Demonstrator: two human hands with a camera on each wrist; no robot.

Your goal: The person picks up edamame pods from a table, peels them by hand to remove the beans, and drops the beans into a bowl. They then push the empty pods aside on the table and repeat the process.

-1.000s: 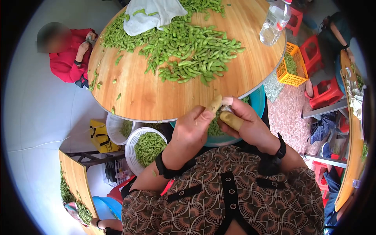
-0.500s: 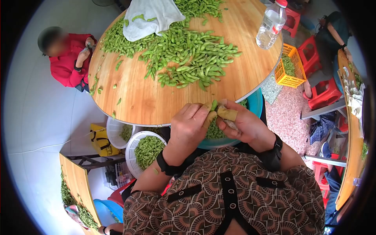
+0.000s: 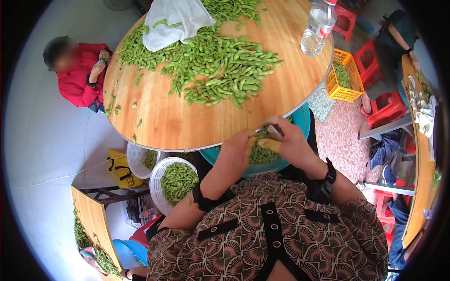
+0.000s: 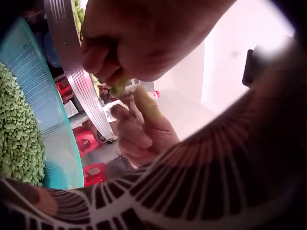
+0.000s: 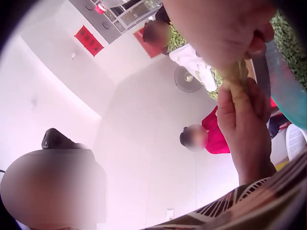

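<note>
My left hand (image 3: pixel 233 152) and right hand (image 3: pixel 296 144) meet over a teal basin (image 3: pixel 305 122) of green beans (image 3: pixel 262 156), just below the round table's edge. In the left wrist view, the left hand (image 4: pixel 144 40) pinches a green pod (image 4: pixel 117 89); the right hand (image 4: pixel 143 132) has curled fingers at the pod's other end, its grip partly blurred. Yellowish coverings show on both thumbs, and a greyish wrap is at the right fingers. The right wrist view shows the left hand (image 5: pixel 247 122) against the right hand (image 5: pixel 216 31), the pod mostly hidden.
On the round table (image 3: pixel 154 112) lie piled pods (image 3: pixel 220 65), a white cloth (image 3: pixel 173 23) and a water bottle (image 3: pixel 318 29). White baskets (image 3: pixel 157 199) stand below left, a yellow crate (image 3: pixel 345 77) at right. A person in red (image 3: pixel 79 79) sits at left.
My hands remain together over the basin, with their fingers shifted around the pod. The green pod seen upright between them half a second ago is now mostly hidden. The head view has shifted slightly.
</note>
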